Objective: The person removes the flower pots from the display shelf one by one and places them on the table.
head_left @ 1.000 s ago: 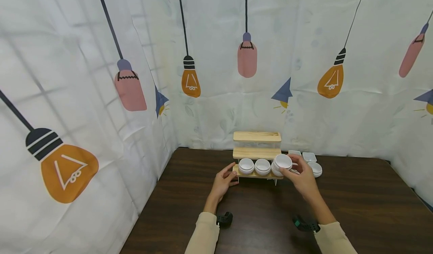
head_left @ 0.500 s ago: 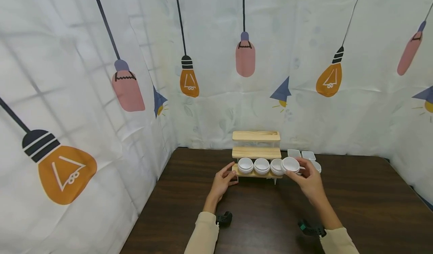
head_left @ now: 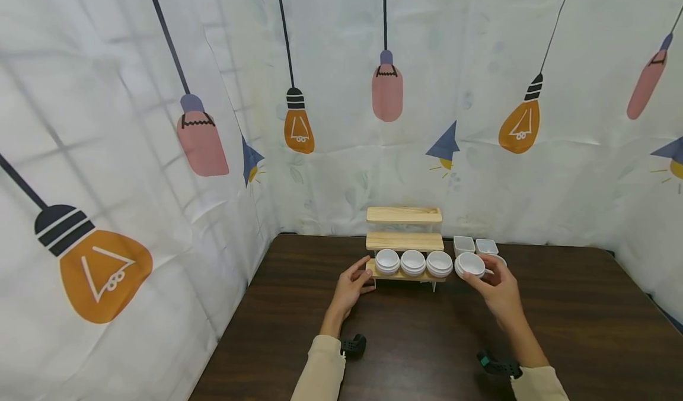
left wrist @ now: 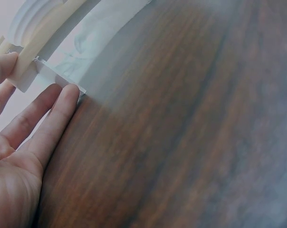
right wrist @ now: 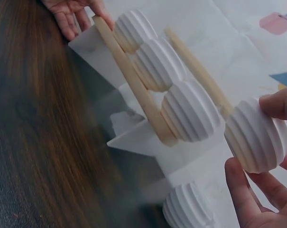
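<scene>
A small white ribbed cup (head_left: 471, 265) is pinched between the thumb and fingers of my right hand (head_left: 503, 291), held off to the right of a tiered wooden rack (head_left: 404, 241). A stub like a handle shows at its right side. Three similar white ribbed cups (head_left: 413, 263) stand in a row on the lowest shelf, seen from the side in the right wrist view. With fairly straight fingers, my left hand (head_left: 348, 291) touches the left end of that shelf. The left wrist view shows its fingertips against the pale side support (left wrist: 60, 78).
Two white square dishes (head_left: 463, 245) stand behind the right hand, and a round white ribbed piece (right wrist: 188, 206) is partly hidden beside them. The dark wooden table (head_left: 416, 341) ends at a printed white curtain (head_left: 341, 187) behind the rack.
My right hand has moved to the right with the cup, away from the third cup on the shelf. The left hand has stayed at the shelf's end.
</scene>
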